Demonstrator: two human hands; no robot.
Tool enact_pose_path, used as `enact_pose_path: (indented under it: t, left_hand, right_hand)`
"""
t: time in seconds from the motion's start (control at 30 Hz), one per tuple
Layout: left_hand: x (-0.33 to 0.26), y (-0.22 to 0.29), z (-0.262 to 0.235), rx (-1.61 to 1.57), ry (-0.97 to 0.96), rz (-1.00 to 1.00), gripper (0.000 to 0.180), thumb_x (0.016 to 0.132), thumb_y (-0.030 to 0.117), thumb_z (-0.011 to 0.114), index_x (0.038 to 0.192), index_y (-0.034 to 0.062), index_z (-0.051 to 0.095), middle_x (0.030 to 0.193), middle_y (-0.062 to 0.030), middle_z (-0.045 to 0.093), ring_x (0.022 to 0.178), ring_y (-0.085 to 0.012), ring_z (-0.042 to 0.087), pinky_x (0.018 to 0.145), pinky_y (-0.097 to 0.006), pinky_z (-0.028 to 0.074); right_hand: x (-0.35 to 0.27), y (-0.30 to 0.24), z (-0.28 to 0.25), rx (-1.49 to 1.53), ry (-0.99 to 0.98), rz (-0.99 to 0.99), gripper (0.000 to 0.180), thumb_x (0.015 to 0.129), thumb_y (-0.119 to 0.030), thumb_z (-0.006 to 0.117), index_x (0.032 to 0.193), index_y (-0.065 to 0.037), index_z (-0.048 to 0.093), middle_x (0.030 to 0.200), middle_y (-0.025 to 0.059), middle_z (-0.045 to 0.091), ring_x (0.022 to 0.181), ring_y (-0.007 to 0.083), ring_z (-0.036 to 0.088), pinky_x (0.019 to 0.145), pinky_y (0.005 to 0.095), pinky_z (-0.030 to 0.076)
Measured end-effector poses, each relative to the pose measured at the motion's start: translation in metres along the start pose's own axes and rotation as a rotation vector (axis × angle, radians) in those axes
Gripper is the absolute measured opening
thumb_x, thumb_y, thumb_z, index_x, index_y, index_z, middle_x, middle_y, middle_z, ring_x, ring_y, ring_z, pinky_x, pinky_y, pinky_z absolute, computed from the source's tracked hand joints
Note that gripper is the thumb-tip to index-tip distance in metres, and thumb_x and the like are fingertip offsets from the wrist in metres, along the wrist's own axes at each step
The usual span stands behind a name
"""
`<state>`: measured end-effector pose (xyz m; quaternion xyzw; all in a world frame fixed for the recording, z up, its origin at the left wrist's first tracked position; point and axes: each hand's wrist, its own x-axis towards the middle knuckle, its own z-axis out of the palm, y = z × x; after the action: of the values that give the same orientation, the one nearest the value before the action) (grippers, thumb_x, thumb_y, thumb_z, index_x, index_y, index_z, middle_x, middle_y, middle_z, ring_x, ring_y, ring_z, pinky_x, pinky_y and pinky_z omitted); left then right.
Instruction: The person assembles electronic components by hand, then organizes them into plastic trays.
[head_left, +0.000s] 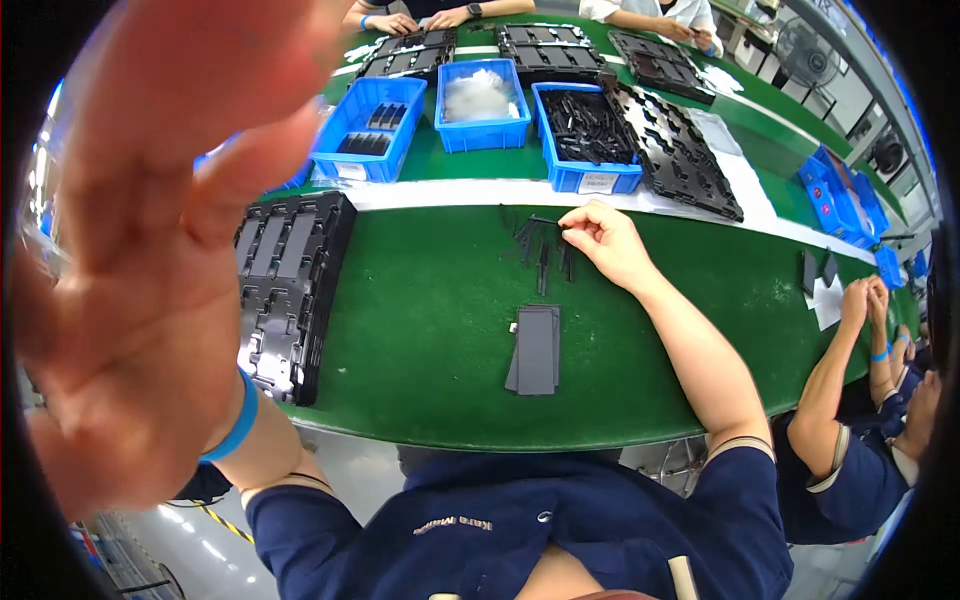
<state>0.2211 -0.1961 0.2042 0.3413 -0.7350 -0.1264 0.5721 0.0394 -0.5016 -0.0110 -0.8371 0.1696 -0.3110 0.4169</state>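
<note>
My left hand (150,260), with a blue band at its wrist, is raised very close at the left. It is blurred; its palm shows, the fingers stretch upward, and nothing is visible in it. Over the green table my right hand (605,245) pinches the end of a thin black strip (543,220). Just below its fingertips lies a loose cluster of similar black strips (543,260). Nearer to me is a small, uneven stack of dark grey rectangular plates (538,350), with a bit of white showing at its left edge.
A stack of black moulded trays (290,270) holds grey plates at the left. Blue bins contain black parts (370,170), clear plastic bags (482,135) and black strips (580,175). A black tray (680,150) leans beside them. Co-workers' hands (865,295) are at the right and far side.
</note>
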Motion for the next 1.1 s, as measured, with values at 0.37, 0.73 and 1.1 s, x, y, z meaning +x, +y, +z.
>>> enact_pose_path:
  t: [0.37,0.73,1.1]
  left_hand:
    - [0.019,-0.010,0.016,0.238,0.034,0.090,0.072,0.089,0.058,0.043,0.137,0.0049,0.045,0.136,-0.0257,0.046,0.131,-0.0395,0.039,0.111,-0.051,0.026]
    - [0.007,-0.021,0.016,0.526,0.199,0.119,0.068,0.088,0.049,0.050,0.136,0.0016,0.044,0.137,-0.0254,0.044,0.131,-0.0396,0.038,0.111,-0.052,0.026]
    - [0.020,-0.033,0.029,0.781,0.360,0.188,0.066,0.087,0.041,0.057,0.135,-0.0017,0.043,0.138,-0.0251,0.043,0.132,-0.0397,0.038,0.111,-0.054,0.026]
  right_hand:
    - [0.002,-0.003,0.004,-0.050,-0.093,0.042,0.015,0.078,-0.007,0.069,0.093,-0.004,0.066,0.076,0.0031,0.057,0.064,0.0114,0.051,0.062,0.0257,0.045]
    - [0.010,-0.002,0.004,-0.083,-0.107,0.034,0.016,0.079,-0.006,0.068,0.095,-0.004,0.068,0.076,0.0027,0.058,0.062,0.0093,0.049,0.060,0.0247,0.044]
    - [-0.001,-0.003,0.002,-0.112,-0.085,-0.013,0.013,0.080,-0.008,0.067,0.092,-0.004,0.067,0.079,0.0044,0.059,0.067,0.0142,0.055,0.062,0.0280,0.046]
